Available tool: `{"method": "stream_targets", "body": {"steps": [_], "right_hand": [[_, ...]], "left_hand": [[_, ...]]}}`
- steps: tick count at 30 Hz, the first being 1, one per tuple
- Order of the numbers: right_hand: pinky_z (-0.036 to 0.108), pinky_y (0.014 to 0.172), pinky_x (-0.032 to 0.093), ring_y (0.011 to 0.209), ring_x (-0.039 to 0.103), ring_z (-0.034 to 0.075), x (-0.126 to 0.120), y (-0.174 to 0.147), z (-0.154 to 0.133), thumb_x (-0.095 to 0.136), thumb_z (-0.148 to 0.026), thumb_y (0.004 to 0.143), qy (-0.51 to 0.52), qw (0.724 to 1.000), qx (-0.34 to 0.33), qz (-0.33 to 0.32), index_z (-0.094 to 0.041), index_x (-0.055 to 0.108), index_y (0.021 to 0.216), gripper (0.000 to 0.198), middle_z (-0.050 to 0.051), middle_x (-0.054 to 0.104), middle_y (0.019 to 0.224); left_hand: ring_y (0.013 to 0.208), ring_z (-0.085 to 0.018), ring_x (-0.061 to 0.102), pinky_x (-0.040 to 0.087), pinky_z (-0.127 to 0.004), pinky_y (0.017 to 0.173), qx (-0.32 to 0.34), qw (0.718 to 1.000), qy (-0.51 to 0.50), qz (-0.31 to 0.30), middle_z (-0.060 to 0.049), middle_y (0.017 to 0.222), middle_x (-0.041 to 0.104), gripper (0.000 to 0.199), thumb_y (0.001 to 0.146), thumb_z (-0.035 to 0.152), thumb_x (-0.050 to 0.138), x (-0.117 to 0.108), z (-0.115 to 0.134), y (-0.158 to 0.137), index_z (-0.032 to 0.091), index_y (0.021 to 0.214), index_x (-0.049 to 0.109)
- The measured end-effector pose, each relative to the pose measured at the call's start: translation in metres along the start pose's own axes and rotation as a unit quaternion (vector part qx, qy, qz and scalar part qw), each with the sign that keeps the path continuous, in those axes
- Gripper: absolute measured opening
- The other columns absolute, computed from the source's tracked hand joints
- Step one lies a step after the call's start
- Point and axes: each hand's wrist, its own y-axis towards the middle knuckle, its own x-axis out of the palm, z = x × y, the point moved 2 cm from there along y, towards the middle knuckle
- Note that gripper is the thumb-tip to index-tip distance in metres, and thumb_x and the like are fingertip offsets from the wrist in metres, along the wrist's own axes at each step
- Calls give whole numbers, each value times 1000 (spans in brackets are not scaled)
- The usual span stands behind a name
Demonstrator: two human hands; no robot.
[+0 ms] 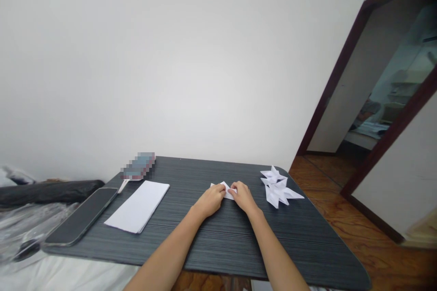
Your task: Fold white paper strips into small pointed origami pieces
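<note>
A small piece of folded white paper lies on the dark table, partly covered by my fingers. My left hand grips its left side, with a corner poking out beyond the knuckles. On the other side my right hand pinches the paper between thumb and fingers. Both hands rest low over the tabletop, close together. To the right sit several folded white paper shapes with pointed tips, bunched together. At the left is a stack of white paper sheets.
The dark wood-grain table stands against a white wall. A slim dark slab lies along its left edge, near a blurred-out device with a white cable. An open doorway is at the right; a person shows dimly beyond.
</note>
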Motion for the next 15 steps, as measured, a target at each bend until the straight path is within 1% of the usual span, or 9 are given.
{"method": "stream_targets", "body": {"steps": [2,4,6,7,10,11,13,15], "right_hand": [[26,64,36,68,49,16,0,-1,0,50,-22,70,7,1000,3,19,-18,53,65,7,3,49,69],[27,65,37,70,49,16,-2,-4,-5,49,-20,70,8,998,0,58,-18,53,71,4,3,47,73],[29,68,37,76,47,17,-6,-9,-13,46,-15,70,-13,996,-14,91,-19,53,77,11,4,47,79],[30,70,36,79,46,18,-7,-12,-18,44,-12,70,-31,995,-27,94,-19,54,78,14,5,47,82],[31,70,34,83,44,19,-5,-20,-33,38,-5,71,-78,992,-82,49,-19,57,75,25,7,50,85],[30,71,34,84,44,19,-3,-22,-37,36,-2,70,-84,992,-93,34,-18,58,78,28,8,51,85],[29,72,34,83,45,19,1,-26,-40,35,2,67,-93,991,-91,20,-17,59,79,32,9,52,85],[29,73,35,83,45,20,5,-27,-41,34,4,66,-102,991,-77,25,-15,59,77,33,10,52,84]], "left_hand": [[82,-17,46,37,-30,76,-25,1000,10,2,-8,90,49,25,79,12,30,2,2,1,15,90,53],[80,-18,47,39,-30,73,-54,998,13,9,-8,87,49,25,80,15,30,3,2,1,15,86,54],[80,-18,47,39,-30,73,-69,997,1,14,-8,85,49,25,80,16,30,3,3,1,14,83,55],[81,-18,47,39,-30,73,-72,997,-10,18,-8,84,49,25,80,16,31,3,3,1,15,83,56],[80,-17,48,39,-30,74,-77,996,-41,29,-8,85,50,27,79,14,31,3,1,1,15,88,56],[80,-17,48,39,-30,75,-80,995,-45,31,-8,85,50,27,79,13,31,3,0,1,15,88,57],[80,-17,48,39,-30,76,-98,994,-42,34,-9,85,51,27,77,11,32,3,-4,0,13,85,57],[82,-18,48,38,-31,78,-130,990,-26,36,-10,84,51,25,75,8,33,2,-9,-1,12,78,58]]}}
